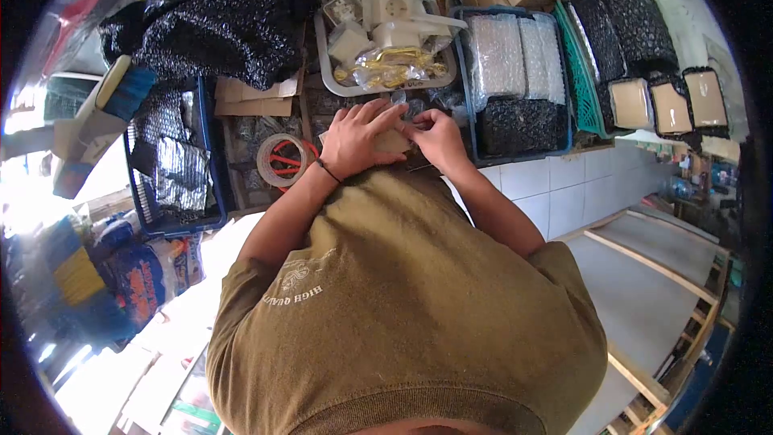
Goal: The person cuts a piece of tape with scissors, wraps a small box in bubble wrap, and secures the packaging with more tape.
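My left hand (354, 137) lies with its fingers spread over a small tan cardboard piece (390, 143), pressing on it at the table's near edge. Beside it, my right hand (437, 135) has thumb and fingers pinched together at the piece's right side; whatever lies between the fingertips is too small to make out. A bit of clear plastic (398, 97) shows just beyond the fingers. To the left of my left wrist is a roll of clear tape (282, 159), with a red-handled tool (296, 163) partly behind it.
Ahead stands a white tray (328, 72) of white sockets and yellow bagged parts. Right of it are a blue basket (475, 141) with bubble-wrapped packs and a green basket (573, 72). Black bubble wrap (225, 24), a blue crate (216, 185) and a brush (129, 90) are at left.
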`<state>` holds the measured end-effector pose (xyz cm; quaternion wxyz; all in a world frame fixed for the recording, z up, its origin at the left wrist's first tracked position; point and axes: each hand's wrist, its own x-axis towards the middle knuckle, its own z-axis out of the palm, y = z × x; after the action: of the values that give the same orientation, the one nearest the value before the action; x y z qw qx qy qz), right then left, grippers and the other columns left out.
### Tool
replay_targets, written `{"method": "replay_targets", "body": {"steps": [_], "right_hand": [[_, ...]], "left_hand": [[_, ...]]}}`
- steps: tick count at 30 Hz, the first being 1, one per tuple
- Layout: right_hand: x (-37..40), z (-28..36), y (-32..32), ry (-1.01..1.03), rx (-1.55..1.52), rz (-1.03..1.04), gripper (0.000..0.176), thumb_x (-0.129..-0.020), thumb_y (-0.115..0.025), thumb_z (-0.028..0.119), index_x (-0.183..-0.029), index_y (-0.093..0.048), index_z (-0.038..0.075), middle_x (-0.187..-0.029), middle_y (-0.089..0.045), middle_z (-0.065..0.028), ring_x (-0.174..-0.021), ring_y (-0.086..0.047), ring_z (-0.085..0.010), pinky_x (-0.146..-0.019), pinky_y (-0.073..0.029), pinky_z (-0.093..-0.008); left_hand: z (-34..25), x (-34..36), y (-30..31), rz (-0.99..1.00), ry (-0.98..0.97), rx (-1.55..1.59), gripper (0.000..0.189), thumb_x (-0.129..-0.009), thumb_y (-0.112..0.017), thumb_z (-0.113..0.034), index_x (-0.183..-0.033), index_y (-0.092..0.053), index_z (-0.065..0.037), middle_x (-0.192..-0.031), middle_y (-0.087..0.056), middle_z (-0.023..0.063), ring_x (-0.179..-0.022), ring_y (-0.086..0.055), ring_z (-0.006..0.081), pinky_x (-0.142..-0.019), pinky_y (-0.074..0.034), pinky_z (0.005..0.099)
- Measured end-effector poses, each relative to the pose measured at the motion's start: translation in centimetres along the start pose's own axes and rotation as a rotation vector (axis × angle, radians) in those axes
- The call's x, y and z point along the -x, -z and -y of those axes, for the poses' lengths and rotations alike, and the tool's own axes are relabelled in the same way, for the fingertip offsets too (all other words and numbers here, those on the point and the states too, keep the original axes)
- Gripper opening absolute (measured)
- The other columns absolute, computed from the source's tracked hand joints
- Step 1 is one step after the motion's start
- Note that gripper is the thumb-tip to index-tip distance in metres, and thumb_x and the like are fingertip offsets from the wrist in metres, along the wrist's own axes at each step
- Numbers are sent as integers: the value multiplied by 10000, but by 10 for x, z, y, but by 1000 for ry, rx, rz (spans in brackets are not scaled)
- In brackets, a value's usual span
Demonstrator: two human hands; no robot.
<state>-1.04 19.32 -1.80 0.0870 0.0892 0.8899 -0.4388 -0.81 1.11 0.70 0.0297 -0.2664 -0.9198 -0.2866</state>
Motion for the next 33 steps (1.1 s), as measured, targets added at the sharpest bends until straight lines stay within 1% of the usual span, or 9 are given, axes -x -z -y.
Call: {"method": "replay_targets", "body": {"steps": [2, 5, 6, 8, 11, 13, 24, 29, 33], "right_hand": [[5, 6, 3, -1, -35, 85, 362, -734, -719, 308, -829, -604, -21, -720, -620, -87, -642, -566, -129, -596, -457, -278], [7, 1, -1, -42, -213, 122, 306, -784, -675, 264, -851, -603, -25, -723, -619, -68, -627, -552, -109, -576, -445, -263], [6, -3, -3, -47, -236, 106, 306, -784, -675, 264, -851, -603, -25, -723, -619, -68, -627, -552, -109, -576, -445, -263], [5, -16, -10, -123, -450, 79, 276, -778, -664, 259, -827, -638, -11, -743, -643, -114, -666, -598, -191, -617, -456, -313], [3, -25, -18, -149, -494, 55, 258, -796, -639, 242, -833, -641, -14, -754, -647, -121, -676, -604, -196, -631, -456, -318], [5, -23, -18, -147, -503, 30, 259, -798, -633, 242, -833, -642, -14, -767, -648, -125, -689, -607, -199, -640, -455, -321], [9, -16, -16, -85, -503, -11, 224, -788, -613, 189, -868, -649, -17, -811, -654, -136, -748, -619, -201, -693, -464, -315], [5, -23, -22, -275, -746, 103, 201, -770, -622, 156, -859, -652, -21, -806, -657, -123, -714, -606, -173, -657, -461, -317], [5, -24, -23, -253, -844, 132, 207, -756, -625, 163, -825, -653, -30, -767, -653, -135, -672, -603, -191, -634, -458, -328]], "left_hand": [[0, 1, -1, -2, -8, -6, 723, -582, -716, -484, -1213, -474, -227, -1193, -478, 61, -1049, -502, 246, -824, -410, 390], [1, 2, -3, -9, -10, 6, 677, -592, -717, -472, -1175, -497, -209, -1208, -450, 73, -1052, -490, 256, -824, -403, 392], [0, 2, -3, -28, -31, -4, 645, -595, -719, -462, -1152, -511, -211, -1213, -443, 77, -1054, -485, 260, -823, -401, 395], [1, 1, -3, -23, -77, -20, 613, -599, -721, -452, -1129, -525, -214, -1218, -436, 81, -1056, -480, 264, -822, -399, 398], [1, 0, -4, -8, -151, -52, 525, -602, -726, -434, -1061, -580, -225, -1217, -439, 75, -1059, -476, 261, -818, -399, 402], [0, -2, -4, 13, -113, -26, 447, -601, -733, -418, -990, -623, -226, -1221, -441, 75, -1070, -471, 270, -835, -397, 409], [7, -3, -12, 6, -153, 13, 453, -556, -772, -377, -955, -644, -205, -1230, -448, 77, -1054, -485, 290, -836, -416, 417], [5, -6, -11, 23, -160, 9, 435, -553, -775, -365, -931, -649, -189, -1215, -462, 87, -1048, -487, 294, -833, -417, 419], [6, -6, -13, -5, -177, 11, 430, -556, -776, -362, -925, -648, -182, -1209, -465, 92, -1048, -487, 298, -833, -418, 419]]}}
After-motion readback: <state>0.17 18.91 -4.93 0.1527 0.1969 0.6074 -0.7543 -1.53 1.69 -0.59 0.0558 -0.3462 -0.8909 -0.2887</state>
